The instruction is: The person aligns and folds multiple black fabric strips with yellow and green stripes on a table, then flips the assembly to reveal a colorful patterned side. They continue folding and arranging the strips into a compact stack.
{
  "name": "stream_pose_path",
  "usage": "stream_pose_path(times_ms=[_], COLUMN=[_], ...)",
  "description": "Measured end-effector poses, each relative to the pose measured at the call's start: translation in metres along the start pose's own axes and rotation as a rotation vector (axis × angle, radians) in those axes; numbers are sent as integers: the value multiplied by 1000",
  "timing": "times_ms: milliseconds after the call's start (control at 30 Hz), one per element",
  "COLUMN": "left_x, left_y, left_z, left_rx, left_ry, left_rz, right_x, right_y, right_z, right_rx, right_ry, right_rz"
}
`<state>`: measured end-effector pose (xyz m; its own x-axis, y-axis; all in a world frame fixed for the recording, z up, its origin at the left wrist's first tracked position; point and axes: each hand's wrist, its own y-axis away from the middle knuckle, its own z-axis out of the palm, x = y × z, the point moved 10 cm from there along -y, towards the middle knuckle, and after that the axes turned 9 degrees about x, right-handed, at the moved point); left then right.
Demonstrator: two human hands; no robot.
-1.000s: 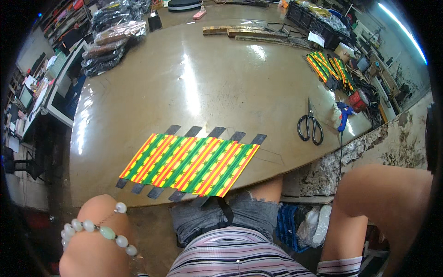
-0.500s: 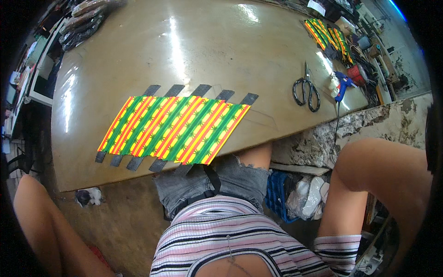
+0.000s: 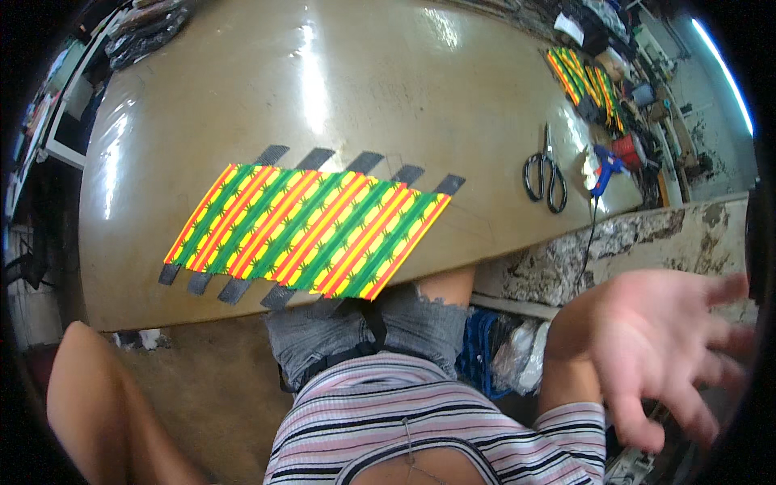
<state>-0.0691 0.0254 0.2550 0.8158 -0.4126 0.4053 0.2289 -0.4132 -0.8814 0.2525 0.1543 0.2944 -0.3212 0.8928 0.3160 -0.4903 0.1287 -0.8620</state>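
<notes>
My right hand (image 3: 659, 347) is raised beyond the table's right front edge, palm showing and fingers spread, holding nothing. Only my bent left arm (image 3: 101, 404) shows at the lower left; its hand is out of the picture. On the table in front of me lies a row of striped pieces (image 3: 303, 230) in green, yellow and red with dark leaf prints, side by side. Black mesh strips (image 3: 366, 163) stick out from under them at the far and near ends. Neither hand touches them.
To their right lie black-handled scissors (image 3: 546, 178) and a blue glue gun (image 3: 602, 170) with its cord hanging over the table (image 3: 453, 97) edge. More striped pieces (image 3: 586, 85) lie at the far right. Plastic-wrapped bundles (image 3: 145, 36) sit far left. A blue crate (image 3: 481, 352) stands below the table.
My right hand has come into view at the right, with its fingers spread. My left arm has shifted slightly. The view has turned a little; the striped pieces lie as before.
</notes>
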Motion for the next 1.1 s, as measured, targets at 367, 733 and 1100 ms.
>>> stream_pose_path(times_ms=[367, 733, 1100], left_x=[-114, -142, -185], left_y=[94, 154, 172], left_z=[38, -7, 2], left_rx=[117, -187, -386], left_ry=[-60, -767, -864], left_rz=[-811, -665, -662], right_x=[20, -12, 56], right_y=[244, 222, 89], right_z=[-40, -227, -319], right_rx=[-877, -431, -424], right_ry=[680, 1266, 1816], right_rz=[1095, 978, 424])
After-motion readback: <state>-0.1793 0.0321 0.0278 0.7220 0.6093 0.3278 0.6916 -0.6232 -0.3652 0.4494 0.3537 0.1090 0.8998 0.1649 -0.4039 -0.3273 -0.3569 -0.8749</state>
